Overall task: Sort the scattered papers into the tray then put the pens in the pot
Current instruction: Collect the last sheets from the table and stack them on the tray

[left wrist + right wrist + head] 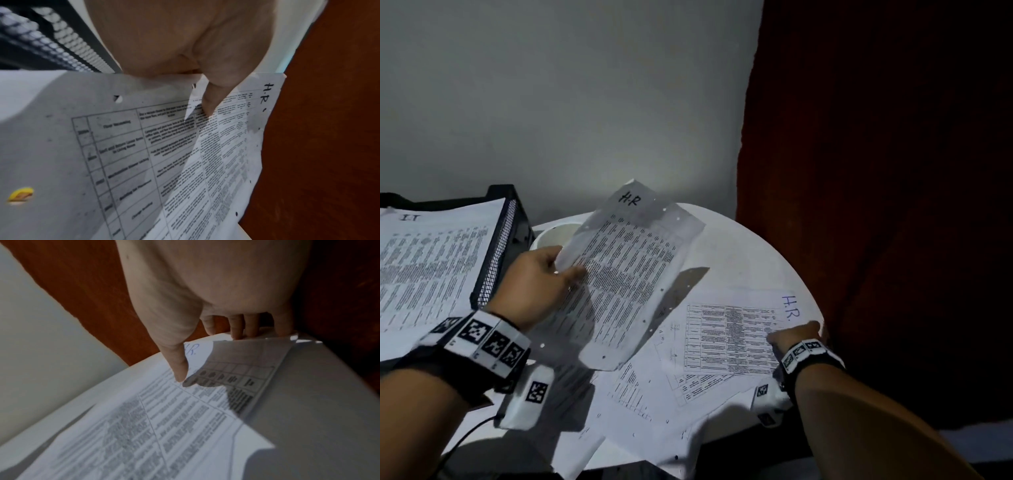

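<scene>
My left grip (541, 281) pinches a lifted H.R sheet (630, 270); my right grip (796, 334) pinches another sheet's (729, 339) edge on the worktop (739, 250).

"H.R" in black marker on the lifted sheet (630, 270). "H.R." in blue pen on the flat sheet (736, 339) lying on the tabletop. "IT" handwritten on the top page (431, 260) in the tray. Printed tables too blurry, honestly unreadable.

Hidden and cut off

The tray (498, 253) runs off the left edge; a held sheet (626, 270) covers most of the cup (551, 234); printed text is too blurred to read; no pens show.
</scene>
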Motion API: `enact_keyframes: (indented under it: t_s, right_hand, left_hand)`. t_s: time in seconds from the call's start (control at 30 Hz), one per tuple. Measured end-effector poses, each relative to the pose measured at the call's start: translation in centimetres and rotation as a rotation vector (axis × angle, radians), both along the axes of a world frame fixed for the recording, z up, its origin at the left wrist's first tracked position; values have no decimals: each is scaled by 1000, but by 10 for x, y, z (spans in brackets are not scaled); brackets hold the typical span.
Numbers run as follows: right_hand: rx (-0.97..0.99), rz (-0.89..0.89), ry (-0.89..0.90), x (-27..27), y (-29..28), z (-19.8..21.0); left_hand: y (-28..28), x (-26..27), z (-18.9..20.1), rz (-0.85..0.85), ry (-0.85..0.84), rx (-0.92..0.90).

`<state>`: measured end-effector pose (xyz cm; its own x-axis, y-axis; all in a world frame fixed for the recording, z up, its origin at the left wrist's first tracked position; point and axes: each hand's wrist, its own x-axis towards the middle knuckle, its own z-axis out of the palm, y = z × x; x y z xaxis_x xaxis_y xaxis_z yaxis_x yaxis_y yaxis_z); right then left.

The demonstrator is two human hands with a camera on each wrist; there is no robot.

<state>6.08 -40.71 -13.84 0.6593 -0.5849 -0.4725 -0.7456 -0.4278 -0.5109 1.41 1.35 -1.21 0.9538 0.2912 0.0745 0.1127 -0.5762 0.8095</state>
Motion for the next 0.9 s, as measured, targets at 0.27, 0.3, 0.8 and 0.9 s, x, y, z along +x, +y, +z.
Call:
enact_keyframes:
  t_s: [0.27, 0.3, 0.8, 0.9]
  right_hand:
    - [-117, 252, -181, 1, 6, 12]
    - [-101, 177, -285, 5, 9, 25]
    - [188, 562, -715, 4, 56, 185]
    - [260, 663, -676, 5, 67, 184]
  left_hand:
    - [8, 1, -3, 10, 13, -146]
    - [10, 2, -3, 0, 18, -162]
    - [-8, -11, 12, -230, -54, -286]
    - [-11, -6, 2, -250, -57, -230]
